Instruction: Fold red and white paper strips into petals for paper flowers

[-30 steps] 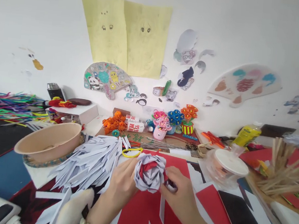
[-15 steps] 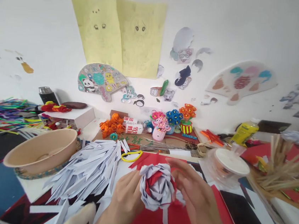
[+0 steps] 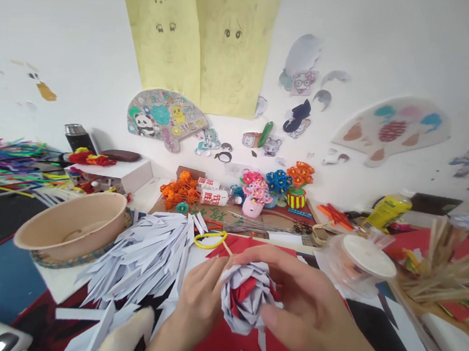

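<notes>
A folded paper flower (image 3: 251,303), white with red petals at its centre, faces me low in the middle of the view. My left hand (image 3: 199,300) is closed at its left side, by a thin wooden stick (image 3: 225,248) that pokes out above the fingers; whether the stick joins the flower is hidden. From the right, my right hand (image 3: 309,300) curls around the bloom, thumb on the front petals and fingers over the top. Beneath both hands lies red paper (image 3: 220,347) with some loose white strips on it.
White paper strips (image 3: 146,255) are heaped left of my hands, beside a beige bowl (image 3: 74,223). Yellow-handled scissors (image 3: 211,241) lie just beyond. Pipe-cleaner flower pots (image 3: 252,205) stand by the wall. At right are a lidded white tub (image 3: 368,256) and wooden sticks (image 3: 438,264).
My right hand has closed in on the flower, its thumb now pressing the front petals. The stick shows above my left hand. The camera view has shifted slightly.
</notes>
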A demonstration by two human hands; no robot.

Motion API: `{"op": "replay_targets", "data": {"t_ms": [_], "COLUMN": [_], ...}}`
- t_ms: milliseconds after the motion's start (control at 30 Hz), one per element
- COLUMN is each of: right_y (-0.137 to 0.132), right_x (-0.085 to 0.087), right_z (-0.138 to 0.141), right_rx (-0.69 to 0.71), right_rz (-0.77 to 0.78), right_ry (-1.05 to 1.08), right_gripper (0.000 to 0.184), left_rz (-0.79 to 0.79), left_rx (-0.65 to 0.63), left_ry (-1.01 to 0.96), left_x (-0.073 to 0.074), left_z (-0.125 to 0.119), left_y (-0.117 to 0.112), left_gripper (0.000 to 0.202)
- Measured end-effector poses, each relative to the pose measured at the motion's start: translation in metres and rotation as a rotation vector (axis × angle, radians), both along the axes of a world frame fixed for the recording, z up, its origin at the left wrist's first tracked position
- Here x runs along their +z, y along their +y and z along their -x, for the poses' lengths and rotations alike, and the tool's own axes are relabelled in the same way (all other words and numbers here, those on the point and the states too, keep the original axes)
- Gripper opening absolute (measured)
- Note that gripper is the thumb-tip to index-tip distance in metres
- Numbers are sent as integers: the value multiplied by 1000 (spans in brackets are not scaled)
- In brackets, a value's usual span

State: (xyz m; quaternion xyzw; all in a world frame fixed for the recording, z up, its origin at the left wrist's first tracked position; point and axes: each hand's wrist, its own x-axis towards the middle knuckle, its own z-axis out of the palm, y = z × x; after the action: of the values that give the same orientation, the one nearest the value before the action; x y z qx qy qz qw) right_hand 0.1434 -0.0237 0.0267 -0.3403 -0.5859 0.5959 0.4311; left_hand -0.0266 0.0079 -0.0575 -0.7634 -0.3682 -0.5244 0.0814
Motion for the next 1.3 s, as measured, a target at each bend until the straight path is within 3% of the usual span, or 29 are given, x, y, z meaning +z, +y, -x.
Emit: {"op": "replay_targets", "data": {"t_ms": [133,300,367,433,500,567,667,767,867,933,1033,1100,1133,1200,1300], "right_y": [4,12,19,27,32,32,22,14,18,25,36,40,40,39,34], "right_x": [3,1,-4,-17,-38,-61,-92,-108,-112,-108,-96,-88,-85,-83,-86], "right_z": [-2,-7,-12,-22,-35,-49,-60,-57,-50,-46,-42,-37,-35,-30,-25], "right_rx": [74,147,107,-39,-226,-276,-194,-195,-313,-328,-319,-312,-308,-259,-184], "right_rz": [4,26,1,-48,-75,-92,-14,-41,-92,-89,-142,-275,-349,-446,-484], "right_ry": [-38,-15,-28,-141,-382,-632,-777,-881,-922,-873,-785,-689,-629,-522,-442], "right_gripper": [37,46,50,44,46,62,85,85,74,69,71,71,69,67,66], "left_rz": [-146,-214,-216,-180,-98,11,182,461,757,865,876,768,762,899,1078], "left_rx": [-6,37,72,119,170,204,240,206,245,255,293,303,242,79,-110], "left_ry": [23,38,31,16,-3,-27,-99,-102,7,118,147,90,28,-144,-376], "left_x": [4,4,1,1,4,12,23,23,11,2,-4,-2,-1,3,5], "left_z": [-2,-5,-5,-4,-3,-2,1,2,2,2,-2,-7,-10,-16,-22], "left_y": [0,3,3,1,-3,-8,-10,-2,10,15,16,13,11,7,5], "left_gripper": [24,20,17,16,16,17,22,31,35,35,25,22,26,36,39]}}
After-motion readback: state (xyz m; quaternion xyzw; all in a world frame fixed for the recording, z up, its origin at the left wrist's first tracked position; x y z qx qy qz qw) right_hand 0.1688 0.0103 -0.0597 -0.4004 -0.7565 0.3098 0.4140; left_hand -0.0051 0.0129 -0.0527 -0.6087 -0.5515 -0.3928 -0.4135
